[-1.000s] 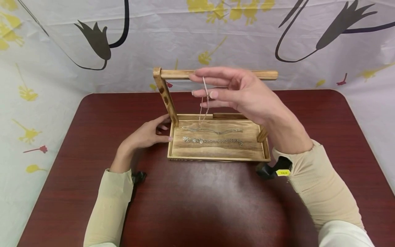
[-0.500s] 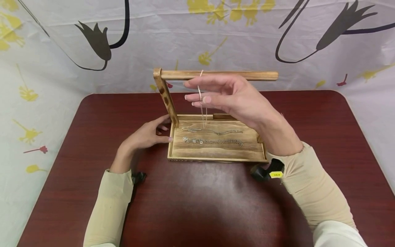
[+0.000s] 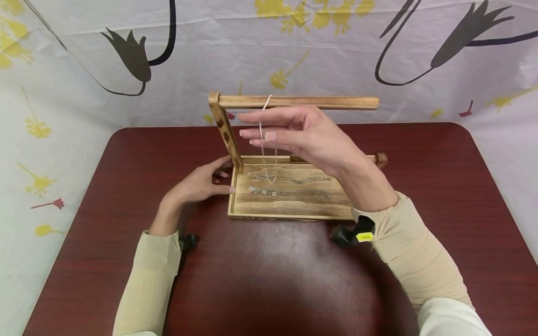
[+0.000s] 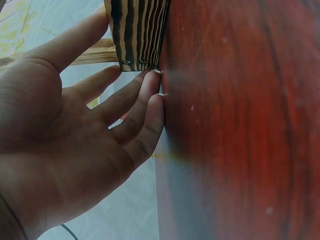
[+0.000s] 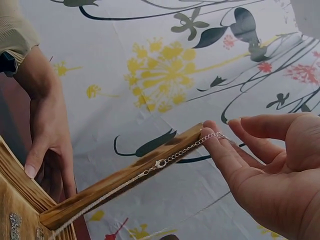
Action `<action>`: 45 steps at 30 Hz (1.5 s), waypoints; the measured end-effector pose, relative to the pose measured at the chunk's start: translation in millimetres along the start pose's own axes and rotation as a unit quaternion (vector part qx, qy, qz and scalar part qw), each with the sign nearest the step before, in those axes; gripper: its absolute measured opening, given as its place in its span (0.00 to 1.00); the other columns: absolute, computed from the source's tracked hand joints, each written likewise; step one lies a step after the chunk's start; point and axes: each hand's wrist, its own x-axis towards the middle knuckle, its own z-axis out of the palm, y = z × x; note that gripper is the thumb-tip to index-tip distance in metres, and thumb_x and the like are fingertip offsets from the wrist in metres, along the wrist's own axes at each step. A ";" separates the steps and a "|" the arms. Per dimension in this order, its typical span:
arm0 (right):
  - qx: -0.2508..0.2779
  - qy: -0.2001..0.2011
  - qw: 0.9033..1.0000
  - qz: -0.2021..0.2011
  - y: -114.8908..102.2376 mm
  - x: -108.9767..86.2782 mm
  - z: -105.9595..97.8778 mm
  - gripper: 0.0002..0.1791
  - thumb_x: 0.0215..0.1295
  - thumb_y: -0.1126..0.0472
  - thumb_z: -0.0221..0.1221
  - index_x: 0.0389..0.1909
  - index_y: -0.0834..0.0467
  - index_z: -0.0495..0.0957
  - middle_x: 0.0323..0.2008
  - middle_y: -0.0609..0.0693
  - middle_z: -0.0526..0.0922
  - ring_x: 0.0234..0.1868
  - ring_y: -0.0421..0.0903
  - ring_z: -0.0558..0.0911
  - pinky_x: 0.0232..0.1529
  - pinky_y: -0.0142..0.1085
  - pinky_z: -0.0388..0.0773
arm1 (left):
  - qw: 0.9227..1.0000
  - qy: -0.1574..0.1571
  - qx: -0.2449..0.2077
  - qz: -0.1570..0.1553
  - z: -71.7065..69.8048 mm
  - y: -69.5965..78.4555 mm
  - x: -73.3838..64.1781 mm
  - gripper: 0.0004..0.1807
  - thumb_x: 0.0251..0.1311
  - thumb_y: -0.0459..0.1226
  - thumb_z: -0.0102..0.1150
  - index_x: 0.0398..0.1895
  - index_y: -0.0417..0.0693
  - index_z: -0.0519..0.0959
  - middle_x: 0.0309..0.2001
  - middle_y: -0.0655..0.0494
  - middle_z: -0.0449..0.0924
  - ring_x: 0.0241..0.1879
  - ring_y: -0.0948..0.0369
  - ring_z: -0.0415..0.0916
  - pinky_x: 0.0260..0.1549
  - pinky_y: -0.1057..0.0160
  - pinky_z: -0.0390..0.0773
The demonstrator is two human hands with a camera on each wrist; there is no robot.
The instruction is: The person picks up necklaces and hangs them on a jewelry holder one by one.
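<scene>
A thin silver chain necklace [image 3: 261, 133] hangs in a long loop from my right hand [image 3: 308, 135], which pinches it just below the crossbar [image 3: 332, 102] of a wooden jewelry stand. Its upper end crosses the bar; I cannot tell whether it goes round it. In the right wrist view the clasp [image 5: 160, 164] shows below the fingertips. My left hand [image 3: 197, 184] rests its thumb and fingertips against the left end of the stand's tray [image 3: 294, 216]. Inside the tray lie a slim silver bracelet [image 3: 298, 179] and a charm bracelet [image 3: 298, 192].
The stand's slanting post [image 3: 226, 133] rises at the tray's left end. A reddish-brown table [image 3: 269, 280] holds the stand, with a patterned curtain [image 3: 193, 42] behind it. The tray's right end is partly hidden by my right wrist.
My right hand has moved left along the crossbar, carrying the necklace with it. The loop's top now shows above the index finger and its bottom hangs lower. My left hand has stayed still.
</scene>
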 end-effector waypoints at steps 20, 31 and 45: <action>-0.064 0.009 0.998 0.005 12.3 -3.7 0.5 0.23 0.70 0.73 0.54 0.65 0.63 0.74 0.67 0.55 0.73 0.68 0.51 0.70 0.69 0.47 0.63 | 1.000 0.000 0.000 -0.005 0.4 -0.8 -0.7 0.48 0.61 0.40 0.70 0.79 0.50 0.53 0.71 0.48 0.64 0.61 0.50 0.71 0.59 0.50 0.73; 0.002 0.000 1.000 -0.013 18.4 -13.4 -5.6 0.28 0.69 0.76 0.49 0.71 0.69 0.63 0.72 0.58 0.65 0.73 0.53 0.63 0.73 0.45 0.56 | 1.000 -0.001 -0.002 -0.008 0.1 0.6 -1.4 0.48 0.61 0.40 0.69 0.79 0.51 0.52 0.71 0.48 0.64 0.61 0.50 0.71 0.59 0.50 0.73; 0.034 -0.010 0.998 -0.044 22.1 -24.1 -14.2 0.31 0.69 0.76 0.50 0.72 0.71 0.58 0.74 0.64 0.58 0.75 0.54 0.58 0.74 0.47 0.55 | 1.000 0.002 -0.004 -0.007 0.6 2.0 -1.4 0.48 0.60 0.39 0.70 0.79 0.50 0.53 0.71 0.48 0.64 0.61 0.50 0.71 0.59 0.51 0.73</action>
